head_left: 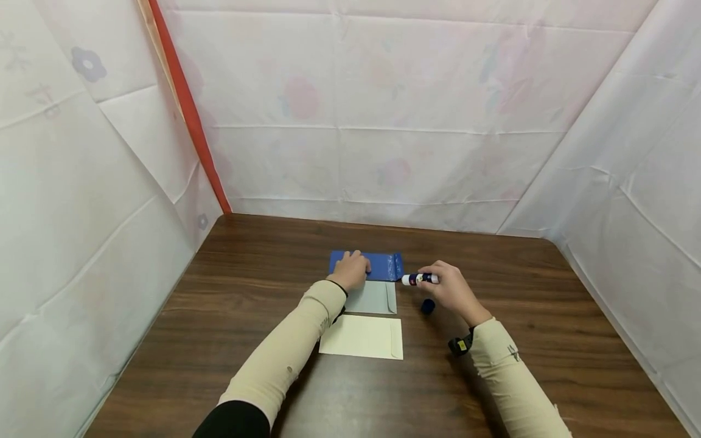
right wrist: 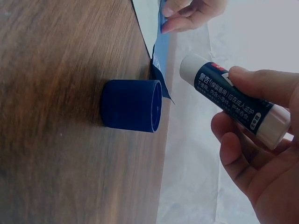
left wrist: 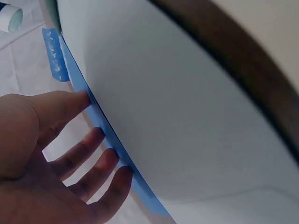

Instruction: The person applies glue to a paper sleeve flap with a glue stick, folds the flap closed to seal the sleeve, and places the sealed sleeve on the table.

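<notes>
My left hand (head_left: 351, 272) rests its fingertips on a blue envelope (head_left: 378, 265), pressing it against the table. In the left wrist view the thumb and fingers are spread along that envelope. Whitish glue smears show on the blue envelope's opened flap (left wrist: 56, 56) at its right end. My right hand (head_left: 453, 291) holds a glue stick (right wrist: 233, 95) between thumb and fingers, its uncapped white end toward the flap. Whether the stick touches the flap is unclear. Near the right hand, the dark blue glue cap (right wrist: 128, 105) stands on the table.
Below the blue envelope lie a pale grey envelope (head_left: 378, 298) and a cream envelope (head_left: 362, 337), one in front of the other. The brown wooden table (head_left: 263, 261) is bordered by white cloth walls (head_left: 416, 109) at the back and both sides.
</notes>
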A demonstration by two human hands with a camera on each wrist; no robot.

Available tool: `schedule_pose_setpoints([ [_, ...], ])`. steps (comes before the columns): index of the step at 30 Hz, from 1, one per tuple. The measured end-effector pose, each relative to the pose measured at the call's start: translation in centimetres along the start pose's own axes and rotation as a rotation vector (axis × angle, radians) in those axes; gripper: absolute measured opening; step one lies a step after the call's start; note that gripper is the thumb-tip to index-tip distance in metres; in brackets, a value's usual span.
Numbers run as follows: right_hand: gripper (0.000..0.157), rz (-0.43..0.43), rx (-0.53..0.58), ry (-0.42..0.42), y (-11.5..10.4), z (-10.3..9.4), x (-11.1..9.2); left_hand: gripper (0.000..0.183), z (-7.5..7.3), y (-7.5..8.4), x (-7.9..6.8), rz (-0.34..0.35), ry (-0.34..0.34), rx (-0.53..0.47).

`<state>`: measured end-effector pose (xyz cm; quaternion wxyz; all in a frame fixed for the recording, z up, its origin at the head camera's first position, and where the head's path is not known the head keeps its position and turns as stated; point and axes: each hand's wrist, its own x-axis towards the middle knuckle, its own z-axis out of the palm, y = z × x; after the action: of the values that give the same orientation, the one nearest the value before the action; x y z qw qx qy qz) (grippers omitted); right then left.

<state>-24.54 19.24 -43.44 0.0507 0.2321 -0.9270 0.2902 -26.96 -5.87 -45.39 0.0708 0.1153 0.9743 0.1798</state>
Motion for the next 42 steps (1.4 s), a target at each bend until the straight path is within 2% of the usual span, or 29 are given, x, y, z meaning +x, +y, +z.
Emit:
schedule_pose_setpoints([
  [9,0.026,0.007,-0.039,-0.02,0.2,-0.1,1.4,0.01,-0.3,0.3,0.6,0.042,0.032,0.004],
  [18,0.026,-0.014,-0.065,-0.044,-0.2,0.1,3.4,0.006,-0.2,0.2,0.9,0.019,0.028,0.008],
  [20,0.026,-0.018,-0.071,-0.046,-0.4,0.2,4.0,0.01,-0.2,0.1,1.0,0.007,0.03,0.019],
  [26,0.027,-0.004,-0.067,-0.064,-1.2,0.5,5.3,0.038,-0.1,0.0,0.7,-0.001,0.007,0.06],
  [36,0.025,0.007,-0.14,-0.088,-1.4,1.3,7.4,0.038,0.3,0.1,0.9,-0.016,-0.008,0.069],
  [42,0.021,-0.042,-0.222,-0.125,-1.6,1.9,8.6,0.039,0.4,0.1,1.1,-0.012,-0.03,0.097],
])
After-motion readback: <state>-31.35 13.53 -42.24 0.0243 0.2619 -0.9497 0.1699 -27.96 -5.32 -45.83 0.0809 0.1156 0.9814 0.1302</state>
